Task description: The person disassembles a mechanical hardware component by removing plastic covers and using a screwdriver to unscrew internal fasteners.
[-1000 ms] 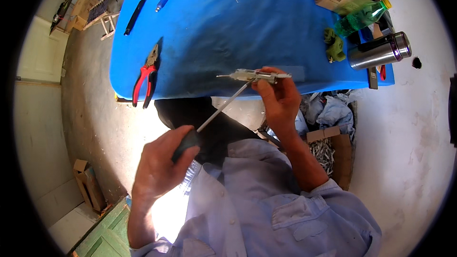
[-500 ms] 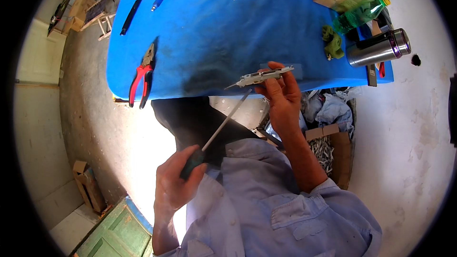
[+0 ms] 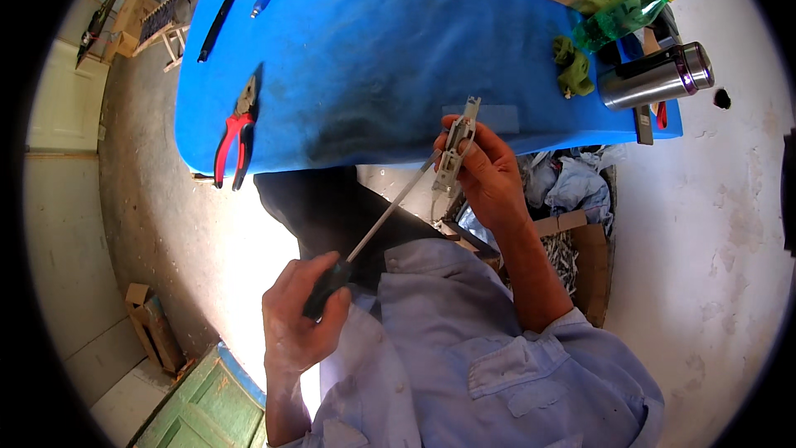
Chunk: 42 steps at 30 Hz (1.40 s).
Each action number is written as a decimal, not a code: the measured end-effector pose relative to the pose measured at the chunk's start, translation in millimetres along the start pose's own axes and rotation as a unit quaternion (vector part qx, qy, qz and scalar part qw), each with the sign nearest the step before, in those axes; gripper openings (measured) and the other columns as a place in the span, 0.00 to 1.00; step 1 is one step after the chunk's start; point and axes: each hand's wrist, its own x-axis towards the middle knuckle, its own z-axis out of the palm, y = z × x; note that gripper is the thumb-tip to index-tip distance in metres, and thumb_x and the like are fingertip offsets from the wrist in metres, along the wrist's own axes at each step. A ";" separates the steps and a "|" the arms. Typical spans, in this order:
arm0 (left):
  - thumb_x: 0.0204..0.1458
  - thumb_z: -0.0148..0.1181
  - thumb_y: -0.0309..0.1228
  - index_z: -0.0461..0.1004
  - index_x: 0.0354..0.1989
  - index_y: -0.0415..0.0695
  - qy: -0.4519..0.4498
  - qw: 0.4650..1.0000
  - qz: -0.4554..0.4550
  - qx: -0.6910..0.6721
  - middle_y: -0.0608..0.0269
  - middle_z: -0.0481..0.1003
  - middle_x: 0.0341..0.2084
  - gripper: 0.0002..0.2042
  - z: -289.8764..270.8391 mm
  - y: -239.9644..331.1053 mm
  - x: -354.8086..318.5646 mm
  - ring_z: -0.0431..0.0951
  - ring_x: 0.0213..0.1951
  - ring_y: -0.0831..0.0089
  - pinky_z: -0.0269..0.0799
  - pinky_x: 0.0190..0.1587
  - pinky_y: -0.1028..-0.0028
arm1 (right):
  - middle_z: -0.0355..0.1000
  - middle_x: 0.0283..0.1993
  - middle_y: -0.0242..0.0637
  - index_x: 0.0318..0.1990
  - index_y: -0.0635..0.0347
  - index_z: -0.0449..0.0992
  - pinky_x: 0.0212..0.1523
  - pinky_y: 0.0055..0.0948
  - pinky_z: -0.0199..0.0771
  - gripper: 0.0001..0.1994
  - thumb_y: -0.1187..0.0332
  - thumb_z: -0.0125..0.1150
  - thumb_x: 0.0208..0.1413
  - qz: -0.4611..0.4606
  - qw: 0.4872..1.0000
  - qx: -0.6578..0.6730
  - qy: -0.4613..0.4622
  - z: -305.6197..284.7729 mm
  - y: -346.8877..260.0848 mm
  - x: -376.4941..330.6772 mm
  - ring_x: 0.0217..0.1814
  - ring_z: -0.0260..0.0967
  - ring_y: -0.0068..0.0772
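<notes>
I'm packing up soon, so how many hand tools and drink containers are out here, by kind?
Screwdriver in the left hand: 1
Pliers: 1
Green bottle: 1
Steel flask: 1
Total: 4

Left hand (image 3: 300, 323) fisted low near the chest, right hand (image 3: 489, 170) raised, fingers curled.

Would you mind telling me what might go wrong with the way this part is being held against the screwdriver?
1. The small metal part is pinched only in the right hand, in mid-air; the screwdriver tip could slip and jab the fingers.
2. The left hand grips the handle far from the tip, so aim may wander.
3. A loosened piece might drop toward the cluttered box below.
</notes>
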 end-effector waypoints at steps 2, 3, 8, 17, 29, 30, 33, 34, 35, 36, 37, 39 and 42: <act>0.45 0.62 0.19 0.77 0.50 0.34 -0.005 1.000 0.002 0.008 0.55 0.75 0.29 0.19 -1.6 2.9 1.6 0.76 0.29 0.71 0.70 0.33 0.75 | 0.76 0.43 0.34 0.59 0.64 0.73 0.48 0.27 0.76 0.17 0.64 0.55 0.69 0.011 0.999 0.021 -0.027 -3.9 3.7 1.3 0.46 0.74 0.26; 0.45 0.62 0.19 0.77 0.50 0.34 -0.004 1.000 0.005 0.013 0.55 0.75 0.29 0.20 -1.7 3.3 1.8 0.76 0.30 0.70 0.71 0.34 0.75 | 0.76 0.44 0.36 0.60 0.66 0.72 0.47 0.27 0.76 0.18 0.64 0.54 0.69 0.016 0.999 0.026 -0.038 -4.7 4.0 1.5 0.45 0.74 0.27; 0.44 0.64 0.18 0.77 0.50 0.36 -0.001 1.000 0.005 0.031 0.53 0.77 0.32 0.20 -1.9 7.8 2.6 0.79 0.33 0.66 0.74 0.36 0.73 | 0.75 0.47 0.39 0.62 0.68 0.70 0.46 0.28 0.77 0.19 0.65 0.53 0.70 0.032 0.997 0.034 -0.055 -6.4 8.8 2.8 0.45 0.74 0.28; 0.42 0.67 0.16 0.77 0.51 0.38 -0.002 0.998 0.005 0.066 0.52 0.77 0.35 0.22 -1.9 8.2 0.5 0.80 0.33 0.63 0.75 0.37 0.72 | 0.76 0.49 0.34 0.64 0.61 0.70 0.49 0.25 0.77 0.19 0.67 0.57 0.68 0.026 0.998 -0.044 -0.026 -3.4 13.3 2.3 0.50 0.73 0.22; 0.46 0.68 0.21 0.76 0.52 0.36 -0.019 0.997 -0.043 0.057 0.54 0.81 0.34 0.21 -1.1 4.4 -2.0 0.82 0.35 0.68 0.77 0.42 0.72 | 0.75 0.46 0.31 0.62 0.62 0.71 0.47 0.25 0.74 0.19 0.67 0.59 0.67 0.038 0.998 -0.055 -0.020 -4.9 14.0 1.5 0.47 0.72 0.21; 0.46 0.68 0.21 0.76 0.52 0.36 -0.015 0.997 -0.042 0.055 0.55 0.81 0.34 0.21 -1.5 2.8 -3.0 0.81 0.35 0.70 0.77 0.41 0.73 | 0.75 0.46 0.31 0.62 0.62 0.71 0.47 0.25 0.74 0.19 0.67 0.59 0.67 0.049 0.998 -0.044 -0.015 -6.6 14.6 1.6 0.46 0.72 0.22; 0.48 0.68 0.23 0.76 0.52 0.35 0.006 0.998 -0.059 0.036 0.57 0.81 0.33 0.21 -1.6 -2.2 -4.4 0.80 0.34 0.74 0.75 0.41 0.75 | 0.75 0.46 0.31 0.60 0.62 0.73 0.46 0.25 0.74 0.17 0.69 0.59 0.65 0.078 0.997 0.000 -0.012 -10.6 16.4 1.5 0.46 0.72 0.22; 0.48 0.68 0.23 0.76 0.52 0.35 0.017 0.997 -0.076 0.021 0.58 0.81 0.33 0.21 -0.5 -3.9 -3.7 0.79 0.34 0.75 0.75 0.40 0.76 | 0.76 0.46 0.31 0.59 0.62 0.74 0.47 0.25 0.74 0.16 0.70 0.59 0.64 0.085 0.996 0.024 -0.019 -10.6 17.0 0.7 0.46 0.72 0.21; 0.48 0.68 0.23 0.76 0.52 0.34 0.026 0.995 -0.093 0.006 0.59 0.81 0.33 0.20 0.8 -5.3 -2.7 0.79 0.34 0.77 0.74 0.40 0.77 | 0.77 0.47 0.30 0.58 0.62 0.75 0.48 0.24 0.74 0.16 0.72 0.59 0.64 0.091 0.994 0.047 -0.025 -10.9 17.2 -0.6 0.46 0.72 0.19; 0.50 0.67 0.24 0.76 0.53 0.35 0.026 0.995 -0.099 -0.004 0.62 0.80 0.32 0.19 1.7 -6.9 -1.8 0.77 0.34 0.79 0.73 0.39 0.80 | 0.77 0.46 0.30 0.57 0.62 0.75 0.48 0.25 0.74 0.15 0.73 0.59 0.63 0.091 0.994 0.052 -0.032 -9.6 16.5 -1.8 0.45 0.73 0.19; 0.51 0.66 0.24 0.76 0.53 0.35 0.032 0.993 -0.108 -0.020 0.62 0.80 0.32 0.19 4.0 -8.8 -2.3 0.77 0.33 0.80 0.73 0.39 0.80 | 0.77 0.46 0.30 0.56 0.62 0.75 0.47 0.25 0.75 0.15 0.73 0.59 0.63 0.092 0.993 0.057 -0.039 -6.9 15.0 -3.1 0.45 0.73 0.19; 0.52 0.66 0.24 0.76 0.53 0.35 0.044 0.989 -0.127 -0.053 0.62 0.80 0.32 0.18 9.4 -13.2 -3.8 0.77 0.33 0.80 0.72 0.38 0.80 | 0.77 0.46 0.31 0.55 0.62 0.76 0.46 0.26 0.76 0.15 0.73 0.60 0.62 0.091 0.993 0.051 -0.050 -4.8 14.8 -3.4 0.45 0.73 0.20; 0.54 0.65 0.25 0.76 0.53 0.36 0.049 0.990 -0.126 -0.047 0.64 0.80 0.32 0.18 14.9 -20.8 -5.6 0.76 0.33 0.81 0.71 0.37 0.81 | 0.78 0.45 0.32 0.53 0.62 0.76 0.46 0.28 0.76 0.14 0.74 0.61 0.60 0.091 0.994 0.027 -0.055 -3.0 15.4 -3.0 0.45 0.74 0.22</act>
